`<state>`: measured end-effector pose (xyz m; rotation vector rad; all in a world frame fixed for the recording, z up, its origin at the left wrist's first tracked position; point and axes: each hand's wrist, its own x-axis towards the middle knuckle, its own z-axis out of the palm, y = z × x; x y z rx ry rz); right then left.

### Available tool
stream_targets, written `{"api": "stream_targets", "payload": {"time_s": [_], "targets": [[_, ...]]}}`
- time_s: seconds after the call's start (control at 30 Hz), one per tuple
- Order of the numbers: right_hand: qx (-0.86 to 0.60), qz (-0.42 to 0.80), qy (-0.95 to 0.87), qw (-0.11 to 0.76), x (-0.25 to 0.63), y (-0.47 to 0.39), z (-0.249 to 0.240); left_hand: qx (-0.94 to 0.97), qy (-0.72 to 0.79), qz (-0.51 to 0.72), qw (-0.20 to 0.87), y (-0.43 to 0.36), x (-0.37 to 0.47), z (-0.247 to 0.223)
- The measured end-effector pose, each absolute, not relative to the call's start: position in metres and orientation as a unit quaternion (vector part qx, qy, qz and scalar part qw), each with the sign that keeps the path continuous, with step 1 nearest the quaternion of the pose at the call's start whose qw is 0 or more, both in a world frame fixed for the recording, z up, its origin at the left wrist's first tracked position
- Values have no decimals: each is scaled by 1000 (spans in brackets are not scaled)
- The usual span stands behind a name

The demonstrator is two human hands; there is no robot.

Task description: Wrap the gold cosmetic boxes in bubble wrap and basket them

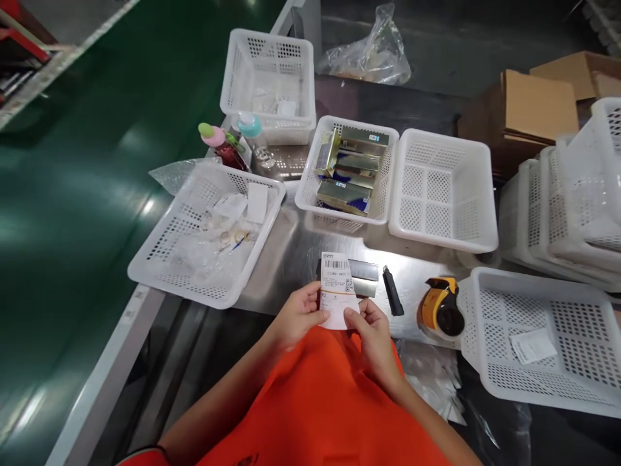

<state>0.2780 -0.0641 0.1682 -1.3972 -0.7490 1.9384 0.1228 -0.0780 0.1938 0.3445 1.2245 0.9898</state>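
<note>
A white printed label (336, 285) with a barcode is held up in front of my orange shirt. My left hand (301, 314) pinches its left edge, and my right hand (369, 327) grips its lower right corner. Just behind the label, a shiny box (365, 279) lies on the metal table (266, 275), partly hidden by the paper. To the right of that box are a black utility knife (392, 291) and a yellow tape dispenser (440, 308).
Behind are a white basket (394, 165) of gold boxes (343, 194) and an empty basket (439, 188). Plastic scraps fill the left basket (160, 272). Two bottles (226, 147) stand behind it. A basket (548, 388) with a paper and stacked baskets (553, 207) are right. A green conveyor (97, 226) runs left.
</note>
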Motion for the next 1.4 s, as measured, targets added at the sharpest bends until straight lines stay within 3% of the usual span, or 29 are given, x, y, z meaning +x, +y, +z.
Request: {"api": "stream_targets", "payload": {"time_s": [0.13, 0.3, 0.5, 0.77, 0.97, 1.4], "targets": [[-524, 717, -399, 229, 284, -63, 136, 152, 599, 417, 667, -90, 100, 162], [-612, 512, -579, 169, 319, -56, 86, 136, 693, 414, 574, -115, 55, 119], [-599, 341, -723, 35, 341, -48, 61, 105, 704, 416, 567, -127, 37, 105], [-565, 219, -795, 29, 310, -39, 30, 98, 677, 422, 595, -112, 54, 110], [-515, 182, -835, -66, 296, -17, 24, 19, 608, 438, 662, -113, 51, 114], [-482, 181, -855, -64, 288, -5, 19, -15, 563, 455, 690, -107, 53, 125]]}}
